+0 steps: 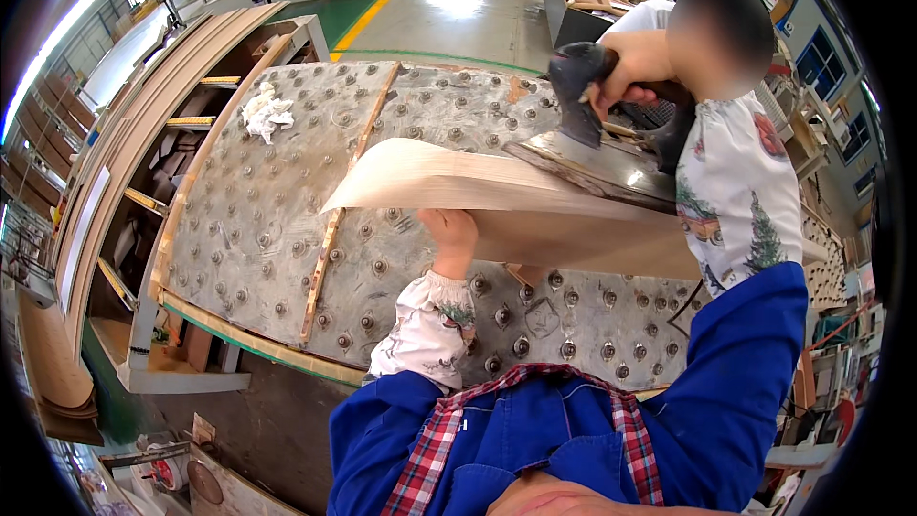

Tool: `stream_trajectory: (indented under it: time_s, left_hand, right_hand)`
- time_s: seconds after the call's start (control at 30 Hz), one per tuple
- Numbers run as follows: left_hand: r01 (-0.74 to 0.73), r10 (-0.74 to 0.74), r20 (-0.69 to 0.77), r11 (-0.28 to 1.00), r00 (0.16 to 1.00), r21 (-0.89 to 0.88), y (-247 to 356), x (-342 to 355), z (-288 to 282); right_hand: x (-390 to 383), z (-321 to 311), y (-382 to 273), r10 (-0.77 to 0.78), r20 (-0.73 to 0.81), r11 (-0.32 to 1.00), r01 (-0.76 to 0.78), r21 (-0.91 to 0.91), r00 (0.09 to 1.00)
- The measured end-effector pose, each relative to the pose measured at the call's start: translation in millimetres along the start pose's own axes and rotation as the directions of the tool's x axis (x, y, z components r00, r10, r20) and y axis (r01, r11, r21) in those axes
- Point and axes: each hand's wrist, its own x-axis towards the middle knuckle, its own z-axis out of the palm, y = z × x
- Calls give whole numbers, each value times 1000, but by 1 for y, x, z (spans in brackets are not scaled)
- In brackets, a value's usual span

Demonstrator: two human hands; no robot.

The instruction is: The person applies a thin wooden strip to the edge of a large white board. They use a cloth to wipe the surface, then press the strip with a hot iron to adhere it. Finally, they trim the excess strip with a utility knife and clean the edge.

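Observation:
My right hand [626, 76] grips the black handle of an iron [597, 158]. The iron's metal soleplate rests on a pale wood veneer strip [420, 167] along the top of a long board [583, 239]. The strip's left end is lifted and curled. My left hand [449, 229] holds the board near that left end, below the veneer, with its fingertips partly hidden. Beneath the board is a metal work table [229, 239] studded with small ball fittings.
A white crumpled cloth [267, 115] and a wooden batten [323, 277] lie on the table. Stacked panels [91, 191] fill a rack at left. A bin of wood offcuts [559, 10] stands behind. Another person [640, 19], face blurred, is partly visible beyond my right hand.

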Motion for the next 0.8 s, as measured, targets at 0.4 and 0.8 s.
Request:
stream_trajectory:
  time_s: [0.4, 0.8]
  left_hand:
    - [-170, 171, -70, 985, 983, 14, -8, -1, 3]
    - [-98, 103, -59, 992, 993, 83, -7, 9, 9]
  right_hand:
    - [49, 13, -50, -83, -35, 987, 78, -142, 996]
    - [-1, 42, -47, -228, -491, 837, -89, -540, 841]
